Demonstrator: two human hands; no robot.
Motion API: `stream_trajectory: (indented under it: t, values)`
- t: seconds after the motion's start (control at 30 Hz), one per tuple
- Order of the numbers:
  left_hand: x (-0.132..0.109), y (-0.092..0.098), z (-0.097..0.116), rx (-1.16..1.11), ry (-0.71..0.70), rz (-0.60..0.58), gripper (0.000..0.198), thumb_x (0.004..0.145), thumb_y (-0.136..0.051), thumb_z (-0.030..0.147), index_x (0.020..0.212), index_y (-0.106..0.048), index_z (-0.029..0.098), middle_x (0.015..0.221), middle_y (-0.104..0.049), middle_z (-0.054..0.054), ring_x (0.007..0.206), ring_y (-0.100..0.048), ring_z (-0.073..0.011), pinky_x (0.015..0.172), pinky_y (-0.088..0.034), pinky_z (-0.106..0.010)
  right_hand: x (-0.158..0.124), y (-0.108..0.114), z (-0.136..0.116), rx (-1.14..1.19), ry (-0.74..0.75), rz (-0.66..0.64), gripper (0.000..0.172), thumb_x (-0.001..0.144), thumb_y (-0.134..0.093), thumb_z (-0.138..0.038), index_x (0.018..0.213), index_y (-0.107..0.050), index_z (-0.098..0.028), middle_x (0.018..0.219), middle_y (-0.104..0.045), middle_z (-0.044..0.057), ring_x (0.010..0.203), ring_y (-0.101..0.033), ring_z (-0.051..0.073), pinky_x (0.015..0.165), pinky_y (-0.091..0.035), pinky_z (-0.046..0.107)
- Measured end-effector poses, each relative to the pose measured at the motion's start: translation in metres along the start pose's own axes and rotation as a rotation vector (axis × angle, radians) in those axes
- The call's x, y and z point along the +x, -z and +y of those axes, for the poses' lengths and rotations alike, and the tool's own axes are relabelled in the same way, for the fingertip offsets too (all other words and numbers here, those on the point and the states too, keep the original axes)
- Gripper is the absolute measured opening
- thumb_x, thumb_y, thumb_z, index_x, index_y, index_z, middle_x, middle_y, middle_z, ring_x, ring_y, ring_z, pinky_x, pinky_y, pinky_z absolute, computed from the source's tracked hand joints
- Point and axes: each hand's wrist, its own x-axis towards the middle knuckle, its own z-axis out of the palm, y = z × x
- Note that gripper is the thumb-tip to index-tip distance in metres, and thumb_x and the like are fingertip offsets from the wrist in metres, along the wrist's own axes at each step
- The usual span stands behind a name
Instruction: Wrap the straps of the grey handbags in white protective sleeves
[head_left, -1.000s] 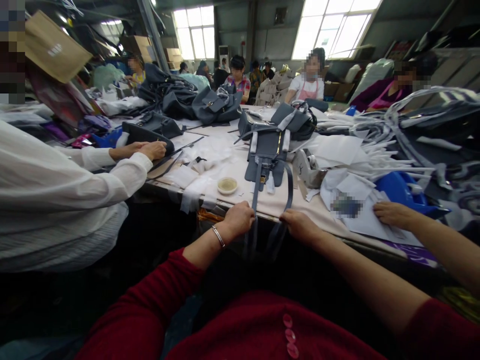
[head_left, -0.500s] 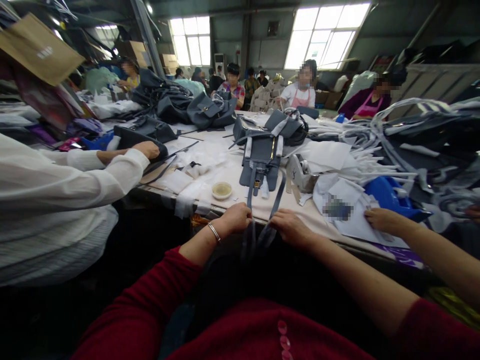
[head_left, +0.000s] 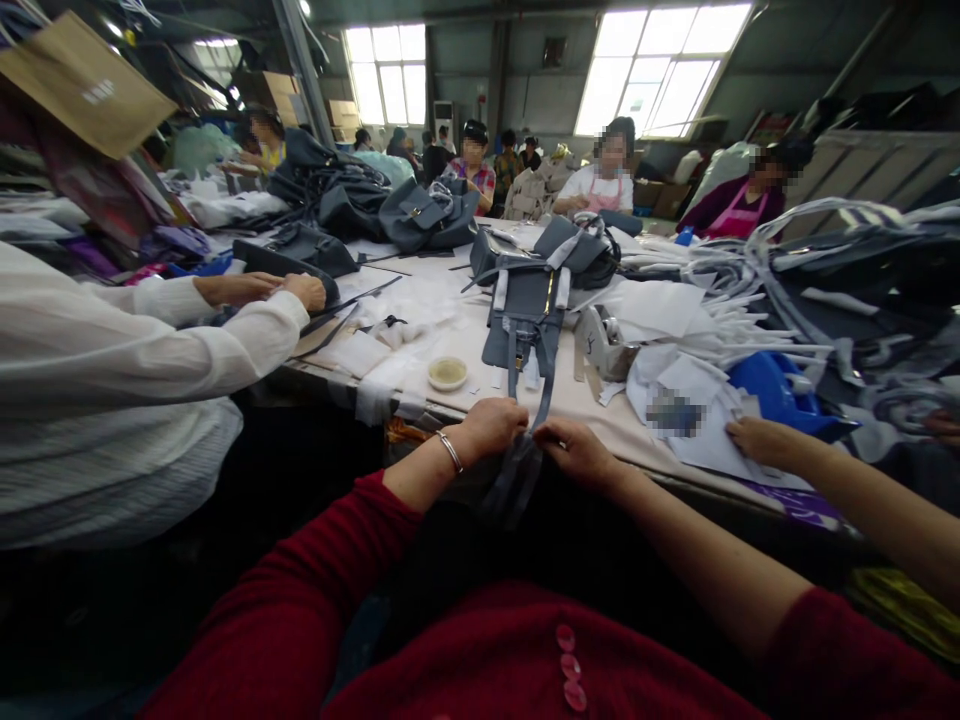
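Observation:
A dark blue-grey bag lies on the table in front of me, with white wrapping on parts of it and a gold zip. Two long straps run from it toward my body. My left hand pinches the left strap just past the table edge. The right strap is gripped by my right hand, close beside the left one. Below both hands the strap ends hang down, blurred and pale, perhaps in clear film.
A small round dish sits left of the straps. To the right stand a silver tape dispenser and a blue dispenser. A co-worker's white sleeve reaches in at left; another person's hand touches white paper at right.
My hands have come closer together, the left one moving right, and the straps now converge between them. The left co-worker's two hands now both show at a dark bag.

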Motion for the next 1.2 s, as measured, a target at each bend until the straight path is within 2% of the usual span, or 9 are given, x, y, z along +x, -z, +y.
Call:
stream_trajectory:
  t: [0.13, 0.2, 0.3, 0.43, 0.57, 0.73, 0.9, 1.0, 1.2]
  values:
    - [0.01, -0.003, -0.001, -0.042, -0.013, 0.015, 0.04, 0.087, -0.057, 0.025, 0.127, -0.058, 0.028, 0.1, -0.073, -0.005, 0.094, -0.067, -0.024, 0.082, -0.048, -0.03, -0.005, 0.002, -0.005, 0.004, 0.017, 0.068, 0.012, 0.087, -0.054, -0.019, 0.083, -0.065, -0.021, 0.079, -0.069, 0.002, 0.075, -0.064, 0.018, 0.075, -0.05, 0.031]
    - [0.015, -0.004, -0.002, -0.045, -0.074, 0.0, 0.045, 0.087, -0.056, 0.024, 0.132, -0.055, 0.031, 0.107, -0.072, -0.004, 0.099, -0.067, -0.0233, 0.082, -0.048, -0.029, -0.006, 0.003, -0.008, 0.008, 0.016, 0.1, 0.011, 0.086, -0.055, -0.019, 0.084, -0.065, -0.021, 0.081, -0.07, 0.002, 0.077, -0.065, 0.018, 0.077, -0.05, 0.031]
    - [0.021, -0.002, -0.001, -0.014, -0.134, -0.031, 0.04, 0.089, -0.053, 0.023, 0.126, -0.061, 0.033, 0.108, -0.07, -0.004, 0.097, -0.066, -0.0223, 0.079, -0.047, -0.027, -0.005, 0.003, -0.011, 0.017, -0.002, 0.132, 0.01, 0.086, -0.056, -0.02, 0.084, -0.066, -0.021, 0.082, -0.071, 0.002, 0.079, -0.066, 0.018, 0.078, -0.05, 0.031]
    - [0.024, -0.002, -0.002, 0.026, -0.108, -0.04, 0.03, 0.089, -0.051, 0.024, 0.108, -0.073, 0.029, 0.095, -0.068, -0.005, 0.086, -0.065, -0.0204, 0.074, -0.047, -0.027, -0.005, 0.001, -0.007, 0.01, -0.042, 0.17, 0.01, 0.084, -0.057, -0.022, 0.086, -0.067, -0.022, 0.082, -0.072, 0.002, 0.078, -0.067, 0.019, 0.077, -0.051, 0.032]
    - [0.022, -0.006, -0.004, 0.001, -0.129, 0.027, 0.032, 0.089, -0.051, 0.023, 0.111, -0.073, 0.028, 0.095, -0.067, -0.006, 0.087, -0.064, -0.0199, 0.075, -0.046, -0.027, -0.001, 0.0, 0.003, -0.031, -0.114, 0.219, 0.01, 0.082, -0.058, -0.022, 0.084, -0.068, -0.022, 0.082, -0.073, 0.003, 0.078, -0.067, 0.019, 0.076, -0.051, 0.033]
    - [0.018, -0.011, -0.006, -0.006, -0.131, 0.039, 0.025, 0.089, -0.053, 0.026, 0.098, -0.075, 0.019, 0.095, -0.069, -0.008, 0.088, -0.065, -0.0207, 0.078, -0.048, -0.028, 0.017, -0.002, 0.011, -0.08, -0.157, 0.212, 0.011, 0.081, -0.056, -0.022, 0.082, -0.067, -0.022, 0.08, -0.071, 0.002, 0.077, -0.065, 0.019, 0.075, -0.05, 0.031]
    - [0.013, -0.007, -0.017, -0.018, -0.104, 0.047, 0.028, 0.088, -0.054, 0.027, 0.109, -0.072, 0.021, 0.104, -0.073, -0.008, 0.096, -0.066, -0.0219, 0.084, -0.05, -0.029, 0.034, -0.004, 0.019, -0.104, -0.149, 0.188, 0.01, 0.08, -0.056, -0.021, 0.081, -0.067, -0.02, 0.078, -0.07, 0.003, 0.076, -0.065, 0.019, 0.075, -0.049, 0.031]
    - [0.014, 0.002, -0.027, -0.045, -0.037, -0.014, 0.033, 0.085, -0.057, 0.025, 0.115, -0.07, 0.023, 0.109, -0.074, -0.007, 0.102, -0.066, -0.022, 0.088, -0.049, -0.029, 0.041, -0.003, 0.027, -0.118, -0.157, 0.169, 0.01, 0.079, -0.057, -0.021, 0.08, -0.067, -0.02, 0.078, -0.07, 0.003, 0.076, -0.065, 0.019, 0.076, -0.049, 0.031]
    - [0.033, 0.019, -0.042, -0.032, 0.12, -0.057, 0.034, 0.082, -0.059, 0.02, 0.113, -0.072, 0.021, 0.112, -0.073, -0.01, 0.105, -0.066, -0.0257, 0.088, -0.05, -0.032, 0.063, 0.0, 0.042, -0.142, -0.21, 0.146, 0.009, 0.076, -0.06, -0.016, 0.077, -0.068, -0.02, 0.078, -0.072, 0.003, 0.076, -0.066, 0.019, 0.075, -0.048, 0.031]
